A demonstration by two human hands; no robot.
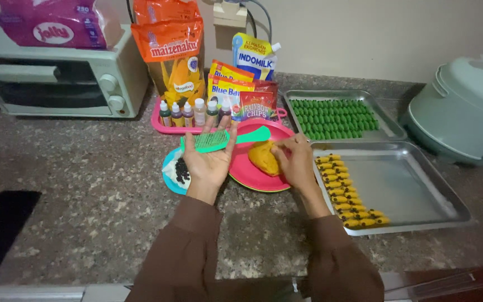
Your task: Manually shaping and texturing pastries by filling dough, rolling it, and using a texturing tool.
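Note:
My left hand (208, 162) is palm up and holds a green comb (222, 139) across its fingers. My right hand (294, 162) pinches at a lump of yellow-orange dough (262, 157) that lies on a pink plate (252, 176). Under my left hand a small blue dish (170, 178) carries dark chips (181, 170). To the right, a metal tray (409, 196) has rows of small yellow shaped pieces (345, 193) along its left side. Behind it a second metal tray (387, 130) is filled with green pieces (331, 118).
A pink tray (160, 124) with small colouring bottles (194, 112) stands behind the plate, with an orange bag (171, 56) and pouches (252, 56) behind. A toaster oven (57, 78) sits at the back left, a pale green cooker (465, 112) at the right, on a speckled stone counter (96, 190).

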